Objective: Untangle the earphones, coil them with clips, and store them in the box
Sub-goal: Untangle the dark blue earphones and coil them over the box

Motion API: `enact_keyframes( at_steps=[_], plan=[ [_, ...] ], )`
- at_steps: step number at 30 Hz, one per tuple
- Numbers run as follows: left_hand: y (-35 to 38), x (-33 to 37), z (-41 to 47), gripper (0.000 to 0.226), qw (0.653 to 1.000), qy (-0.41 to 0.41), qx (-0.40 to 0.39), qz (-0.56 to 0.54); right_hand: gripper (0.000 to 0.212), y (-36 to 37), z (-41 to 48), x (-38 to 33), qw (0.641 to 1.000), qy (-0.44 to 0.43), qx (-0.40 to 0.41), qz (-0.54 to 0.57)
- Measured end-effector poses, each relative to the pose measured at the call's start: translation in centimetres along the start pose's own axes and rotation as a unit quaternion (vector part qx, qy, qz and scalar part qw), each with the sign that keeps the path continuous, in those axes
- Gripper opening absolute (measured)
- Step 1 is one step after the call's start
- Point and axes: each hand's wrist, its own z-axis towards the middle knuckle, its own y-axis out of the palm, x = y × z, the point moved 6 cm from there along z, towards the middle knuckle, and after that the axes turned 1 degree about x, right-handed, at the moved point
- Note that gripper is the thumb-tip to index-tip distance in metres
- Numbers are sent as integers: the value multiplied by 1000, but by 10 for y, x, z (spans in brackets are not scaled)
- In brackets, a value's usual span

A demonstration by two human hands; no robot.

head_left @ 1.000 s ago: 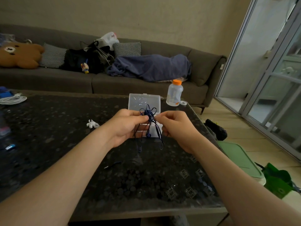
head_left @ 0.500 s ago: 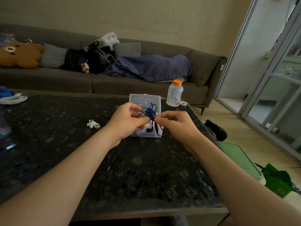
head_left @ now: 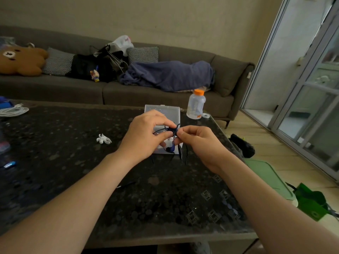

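Left hand (head_left: 145,136) and right hand (head_left: 200,143) each pinch the tangled blue earphones (head_left: 171,129), held up right above the clear box (head_left: 163,109). Guessing that lets the loose cord dangle free.

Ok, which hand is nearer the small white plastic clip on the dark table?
Left. The left hand holds the tangled blue earphones to the right of the small white plastic clip; the right hand pinches the same tangle farther right, beyond the left hand.

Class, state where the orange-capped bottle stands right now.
In the head view, the bottle stands near the far right corner of the table, just right of the clear box.
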Motion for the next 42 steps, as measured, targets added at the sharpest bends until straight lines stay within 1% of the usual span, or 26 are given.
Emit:
enact_keyframes(
  at_steps=[3,5,10,14,16,19,22,24,25,28,30,32,36,40,42],
  plan=[
    [-1,9,1,29,998,43,20,45,22,1,0,1,1000,-3,-10,10],
    [0,12,1,25,997,53,22,46,22,0,0,1,1000,-2,-15,8],
    [1,7,0,16,998,49,15,48,20,-1,-1,2,1000,-5,-21,-4],
    [4,11,0,7,998,45,26,47,16,-4,-4,-2,1000,-23,1,-14],
    [6,13,1,1,998,33,28,39,15,-4,-6,-5,1000,-27,0,-8],
    [11,12,2,11,999,13,-4,33,13,-4,-7,-6,1000,-21,-4,18],
    [11,16,-1,15,995,39,-34,85,14,-5,-7,-4,999,-20,-1,25],
    [10,20,-2,14,989,60,-38,128,14,-7,-8,-3,1000,-22,5,18],
    [10,20,-1,13,989,57,-37,134,14,-8,-8,-3,1000,-22,8,17],
    [11,13,-1,11,998,-6,-30,62,12,-13,-8,-2,999,-24,14,19],
    [13,9,-2,10,998,-44,-29,20,11,-14,-7,-2,999,-30,24,-4],
    [15,6,-2,9,997,-67,-31,2,10,-14,-6,-3,998,-41,37,-37],
    [20,6,-3,8,995,-90,-46,2,11,-12,-9,-9,992,-81,52,-87],
    [20,3,-3,10,991,-106,-64,-51,10,-15,-7,-9,991,-82,61,-85],
    [18,2,-4,12,990,-100,-65,-69,12,-16,-6,-9,992,-80,61,-71]
  ],
)
